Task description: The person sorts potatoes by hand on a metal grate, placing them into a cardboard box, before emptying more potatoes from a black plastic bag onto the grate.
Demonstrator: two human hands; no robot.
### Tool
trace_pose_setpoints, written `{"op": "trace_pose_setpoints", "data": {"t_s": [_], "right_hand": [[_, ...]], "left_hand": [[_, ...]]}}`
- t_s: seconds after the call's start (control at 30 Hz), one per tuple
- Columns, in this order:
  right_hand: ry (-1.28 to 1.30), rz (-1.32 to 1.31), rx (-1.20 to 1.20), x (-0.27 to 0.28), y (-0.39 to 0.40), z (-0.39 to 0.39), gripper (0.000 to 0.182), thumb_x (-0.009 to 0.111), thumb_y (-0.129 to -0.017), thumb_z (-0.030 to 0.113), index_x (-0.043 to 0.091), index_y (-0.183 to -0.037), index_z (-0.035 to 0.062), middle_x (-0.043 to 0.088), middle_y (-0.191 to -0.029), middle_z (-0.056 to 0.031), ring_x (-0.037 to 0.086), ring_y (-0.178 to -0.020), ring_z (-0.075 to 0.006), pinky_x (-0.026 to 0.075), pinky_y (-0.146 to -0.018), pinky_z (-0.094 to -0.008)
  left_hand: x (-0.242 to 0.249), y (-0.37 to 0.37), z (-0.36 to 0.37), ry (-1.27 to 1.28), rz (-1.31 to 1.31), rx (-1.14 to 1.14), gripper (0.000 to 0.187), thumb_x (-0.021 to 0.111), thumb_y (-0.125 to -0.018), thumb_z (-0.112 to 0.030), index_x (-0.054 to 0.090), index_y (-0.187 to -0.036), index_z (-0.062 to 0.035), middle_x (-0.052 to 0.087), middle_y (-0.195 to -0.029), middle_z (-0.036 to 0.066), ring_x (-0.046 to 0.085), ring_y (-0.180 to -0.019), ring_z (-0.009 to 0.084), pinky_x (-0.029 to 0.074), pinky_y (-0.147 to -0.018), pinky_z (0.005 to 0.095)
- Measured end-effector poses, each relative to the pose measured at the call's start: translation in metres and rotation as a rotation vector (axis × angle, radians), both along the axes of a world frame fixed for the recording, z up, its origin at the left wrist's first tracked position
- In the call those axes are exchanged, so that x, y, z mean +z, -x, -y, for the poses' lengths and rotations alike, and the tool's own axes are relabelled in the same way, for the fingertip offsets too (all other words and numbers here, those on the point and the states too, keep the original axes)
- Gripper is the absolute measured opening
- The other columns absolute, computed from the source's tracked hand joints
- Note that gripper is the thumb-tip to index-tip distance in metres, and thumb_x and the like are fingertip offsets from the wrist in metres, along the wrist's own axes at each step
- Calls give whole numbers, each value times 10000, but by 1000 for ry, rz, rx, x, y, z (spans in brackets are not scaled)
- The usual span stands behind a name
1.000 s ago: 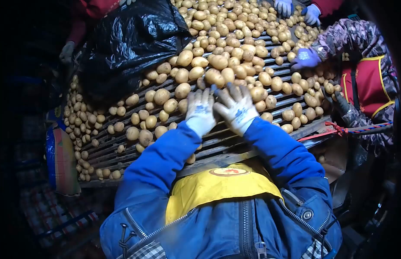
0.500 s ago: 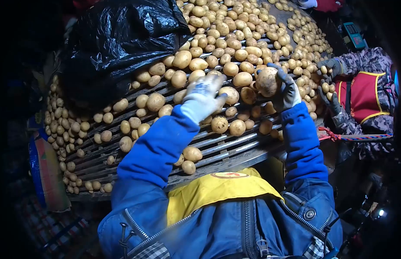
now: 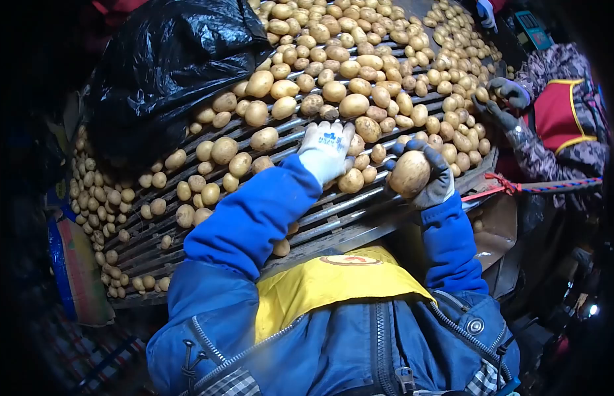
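Note:
My right hand point(image 3: 434, 177), in a grey-blue glove, grips a large potato point(image 3: 409, 174) above the near edge of the slatted rack point(image 3: 327, 223). A second roundish thing, dark and partly covered, shows by its fingers. Over the middle of the slats is my left hand point(image 3: 328, 150) in a white glove with blue print. Its fingers curl downward, and the back of the hand hides whatever is under them. Potatoes lie close around it, among them a potato point(image 3: 368, 129) to its right and another point(image 3: 351, 181) just below.
Black plastic sheeting point(image 3: 178, 63) covers the rack's upper left. Potatoes spread across the far side and down the left end. At right, a co-worker's gloved hands point(image 3: 502, 109) handle potatoes near a rope point(image 3: 551, 187). A colourful sack point(image 3: 82, 270) stands at the left edge.
My right hand has brought the large potato closer to me and lower. My left hand has shifted slightly right and its fingers are now curled. Several potatoes near the front edge are gone from view.

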State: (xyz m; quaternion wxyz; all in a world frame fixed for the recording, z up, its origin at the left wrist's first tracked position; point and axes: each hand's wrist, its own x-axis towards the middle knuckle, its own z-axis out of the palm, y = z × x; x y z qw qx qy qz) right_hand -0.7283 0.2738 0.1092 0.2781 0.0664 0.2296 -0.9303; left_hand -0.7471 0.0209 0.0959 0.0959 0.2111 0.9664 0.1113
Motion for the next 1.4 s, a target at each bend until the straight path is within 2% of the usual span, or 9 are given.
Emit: {"op": "trace_pose_setpoints", "data": {"t_s": [0.17, 0.4, 0.5, 0.67, 0.8, 1.03, 1.23, 1.33, 1.4], "right_hand": [[-162, -4, 7, -1, 3, -14, 361, 701, -961, 328, 695, -1079, -13, 678, -1067, -152, 685, -1056, -326, 587, -907, -501], [-2005, -1533, 236, 30, 97, 40, 382, 691, -872, 355, 696, -1219, 194, 736, -1067, -106, 731, -946, -284, 576, -801, -453], [-2098, -1475, 893, 55, 132, 98, 354, 677, -870, 297, 736, -1192, 164, 718, -1202, -153, 709, -1071, -342, 575, -886, -444], [-2115, -1052, 792, 56, 138, 123, 395, 603, -952, 364, 715, -1296, 205, 681, -1306, -195, 630, -1248, -366, 478, -1069, -455], [-2244, -1347, 1183, 39, 171, 116, 368, 601, -962, 312, 685, -1308, 218, 718, -1207, -181, 699, -1119, -351, 540, -967, -450], [-931, -624, 431, 41, 108, 41, 664, 830, -808, 400, 637, -1318, 21, 697, -1175, -58, 644, -1051, -151, 526, -917, -312], [-224, -33, 208, -35, -15, 0, 798, 752, -894, 470, 437, -1529, 103, 593, -1434, -100, 637, -1228, -246, 573, -978, -459], [331, -225, -62, -34, -63, 0, 881, 796, -768, 491, 460, -1518, 176, 416, -1607, -58, 345, -1506, -182, 282, -1198, -628], [322, 4, -113, -31, -76, -16, 824, 722, -835, 571, 468, -1514, 179, 474, -1547, -92, 453, -1418, -279, 465, -1052, -600]], "left_hand": [[5, 21, -11, 18, 113, -9, 641, 689, -840, -434, 565, -1340, -53, 652, -1173, 184, 615, -1122, 351, 474, -940, 488], [21, -29, 21, -778, 95, 536, 699, 831, -820, -255, 559, -1410, 1, 666, -1286, 166, 646, -1166, 246, 496, -1038, 353], [24, -48, 34, -1361, 261, 678, 596, 796, -891, -196, 565, -1383, 50, 651, -1283, 117, 635, -1133, 180, 513, -1005, 319], [31, -68, 57, -1621, 362, 758, 622, 747, -924, -447, 601, -1334, -3, 685, -1167, 109, 681, -948, 195, 593, -847, 342], [21, -69, 67, -1849, 598, 887, 628, 723, -941, -491, 608, -1331, -12, 701, -1132, 123, 691, -977, 215, 581, -882, 356], [27, -56, 37, -1896, 547, 805, 611, 657, -987, -479, 579, -1343, 12, 685, -1184, 169, 696, -1030, 264, 591, -891, 392], [-2, -63, -60, -1401, 333, 469, 740, 529, -1005, -619, 501, -1415, -4, 586, -1342, 182, 574, -1232, 305, 461, -1060, 416], [-36, -75, -82, -741, 13, 252, 868, 450, -1018, -659, 338, -1552, 17, 427, -1512, 299, 414, -1423, 442, 346, -1180, 461], [16, -90, -91, -852, 189, 220, 813, 511, -1031, -572, 337, -1553, 25, 398, -1531, 319, 384, -1440, 459, 333, -1192, 462]]}}
